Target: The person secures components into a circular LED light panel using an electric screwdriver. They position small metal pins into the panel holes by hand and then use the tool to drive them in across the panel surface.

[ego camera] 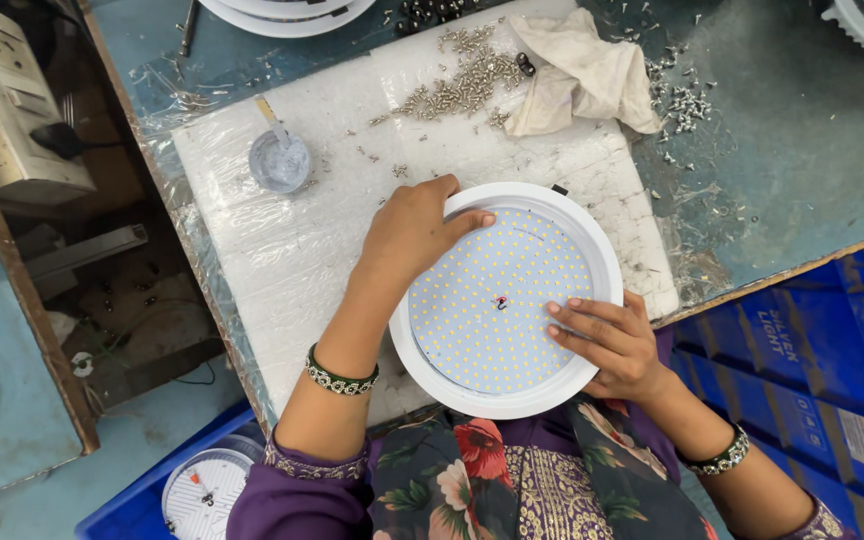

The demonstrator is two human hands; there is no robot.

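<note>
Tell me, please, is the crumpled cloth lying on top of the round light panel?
No, the cloth lies beyond the light panel, beside the screws.

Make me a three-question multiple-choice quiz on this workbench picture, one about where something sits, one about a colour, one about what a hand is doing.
1. Where does the crumpled cloth lie?
A. At the far edge of the white pad, right of the screw pile
B. Inside the blue crate
C. Under the round light

2. What colour is the rim of the round LED light?
A. Black
B. White
C. Red

3. What is the left hand doing?
A. Holding a screwdriver
B. Resting in the lap
C. Resting on the light's upper left rim, fingers on the panel edge

Answers:
1 A, the cloth lies by the screw pile on the white pad.
2 B, the ring around the dotted panel is white.
3 C, while the right hand steadies the lower right side.
</note>
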